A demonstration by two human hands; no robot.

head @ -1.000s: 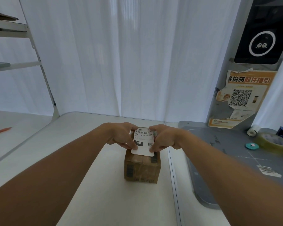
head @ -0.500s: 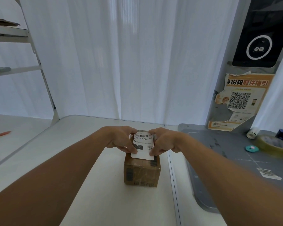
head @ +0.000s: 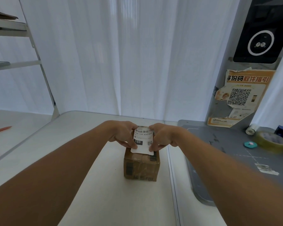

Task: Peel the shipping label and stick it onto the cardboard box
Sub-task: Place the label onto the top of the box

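Note:
A small brown cardboard box (head: pixel 141 167), wrapped in clear tape, stands on the white table (head: pixel 82 144) in front of me. Just above its top I hold a white shipping label (head: pixel 143 139) with a barcode, the number 150 and a small QR code, printed face toward me. My left hand (head: pixel 123 133) pinches the label's left edge and my right hand (head: pixel 161 137) pinches its right edge. The label's lower edge hangs over the far part of the box top; whether it touches the box is unclear.
To the right lies a grey mat (head: pixel 235 150) with a roll of yellowish tape (head: pixel 270 141), a small white roll (head: pixel 251 129), a teal round object (head: pixel 250 144) and a label scrap (head: pixel 266 168). A metal shelf (head: pixel 15 30) stands at the left, white curtains behind.
Both hands and the label have stayed over the box; only the camera view has shifted slightly. The label sits a little lower toward the box top.

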